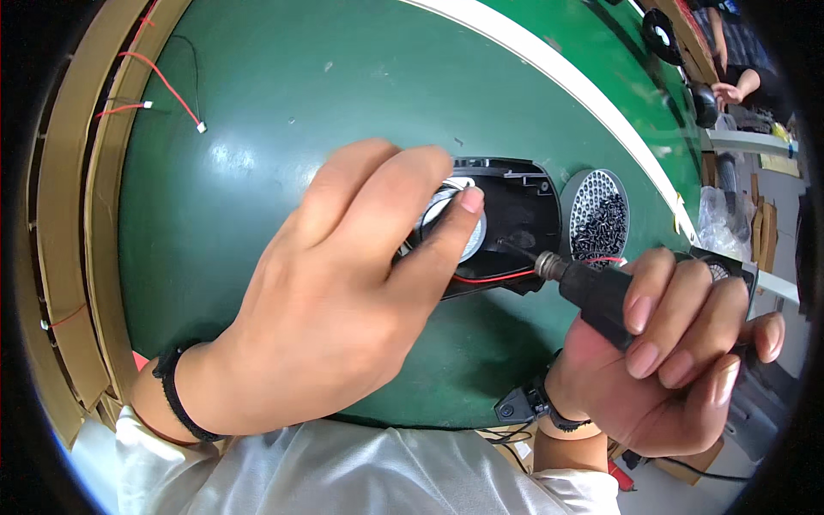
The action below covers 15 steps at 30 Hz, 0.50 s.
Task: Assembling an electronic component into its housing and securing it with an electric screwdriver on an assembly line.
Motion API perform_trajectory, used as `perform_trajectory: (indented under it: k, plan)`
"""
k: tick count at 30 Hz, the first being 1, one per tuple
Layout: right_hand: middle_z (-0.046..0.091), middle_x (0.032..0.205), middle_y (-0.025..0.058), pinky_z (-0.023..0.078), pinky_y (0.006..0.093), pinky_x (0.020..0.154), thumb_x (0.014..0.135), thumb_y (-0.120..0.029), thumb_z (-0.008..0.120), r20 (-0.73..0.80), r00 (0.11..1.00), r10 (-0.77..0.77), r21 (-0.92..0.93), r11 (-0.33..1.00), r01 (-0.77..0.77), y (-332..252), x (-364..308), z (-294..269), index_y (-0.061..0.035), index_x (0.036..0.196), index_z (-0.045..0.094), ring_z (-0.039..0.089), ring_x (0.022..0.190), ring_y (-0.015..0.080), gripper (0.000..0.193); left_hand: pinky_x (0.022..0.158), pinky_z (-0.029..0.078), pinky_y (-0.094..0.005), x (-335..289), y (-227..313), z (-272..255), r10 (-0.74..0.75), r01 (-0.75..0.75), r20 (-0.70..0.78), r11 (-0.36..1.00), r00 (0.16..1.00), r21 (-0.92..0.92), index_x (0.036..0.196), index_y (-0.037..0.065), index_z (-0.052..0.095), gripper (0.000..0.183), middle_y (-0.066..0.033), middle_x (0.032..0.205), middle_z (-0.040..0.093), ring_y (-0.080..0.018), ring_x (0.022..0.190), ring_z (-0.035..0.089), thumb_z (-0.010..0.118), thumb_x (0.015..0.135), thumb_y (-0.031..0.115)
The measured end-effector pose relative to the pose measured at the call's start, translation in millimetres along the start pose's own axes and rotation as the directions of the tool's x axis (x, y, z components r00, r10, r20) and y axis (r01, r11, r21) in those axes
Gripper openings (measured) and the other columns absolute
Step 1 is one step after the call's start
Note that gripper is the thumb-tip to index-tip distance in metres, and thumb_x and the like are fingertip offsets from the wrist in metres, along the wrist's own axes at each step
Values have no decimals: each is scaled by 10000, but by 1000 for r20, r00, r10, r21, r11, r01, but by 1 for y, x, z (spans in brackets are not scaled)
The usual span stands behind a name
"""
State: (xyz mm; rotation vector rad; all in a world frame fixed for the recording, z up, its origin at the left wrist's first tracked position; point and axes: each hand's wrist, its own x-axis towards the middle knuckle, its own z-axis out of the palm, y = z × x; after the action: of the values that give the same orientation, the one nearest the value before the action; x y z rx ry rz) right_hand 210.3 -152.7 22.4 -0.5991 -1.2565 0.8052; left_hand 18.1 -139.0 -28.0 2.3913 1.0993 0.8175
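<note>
- The left hand (343, 292) lies palm-down over a black plastic housing (515, 215), fingers stretched forward and close together, not curled around anything. The fingertips press on the round silver speaker driver (459, 219) seated in the housing, pretty much pinning it there.
- The housing sits flat on the green surface (257, 215), a bit right of centre, half hidden under that hand.
- The right hand (678, 360) is wrapped tight around a black electric screwdriver (601, 296), all fingers curled on the body. The tool is tilted, its metal tip pointing up-left and into the housing's dark inside, just beside the driver. Can't tell whether the bit actually sits on a screw, it's too dark in there.
- A thin red wire (489, 276) runs along the lower edge of the housing, right under the screwdriver tip.
- Just right of the housing there's a round perforated metal dish (596, 215) with a pile of small black screws, near the tool but not touching it.
- Far upper left on the surface, loose red wires with white plugs (167, 90), well apart from both hands.
- A black wristband (176, 390) is on the left wrist, with white sleeves at the bottom edge.
- Top right corner, another person's hand (730, 90) at a separate spot, well away.
</note>
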Motion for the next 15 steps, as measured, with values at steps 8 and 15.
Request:
perform_trajectory:
  k: [8,15]
  plan:
    - [465,748,-19,408,326,689,970,-173,487,49,999,-3,-66,998,6,10,-11,3,-130,1202,508,488,617,113,238,927,461,-512,1,3,3,-20,19,-34,999,999,-32,1315,47,611,832,-203,1279,511,-428,1106,526,799,507,-14]
    - [463,741,-26,419,320,655,976,-182,475,34,999,-17,-135,991,22,9,-10,6,-144,1196,521,483,591,111,228,917,461,-512,3,7,2,-32,31,-42,999,999,-29,1307,33,611,816,-210,1266,515,-427,1099,530,796,513,-10]
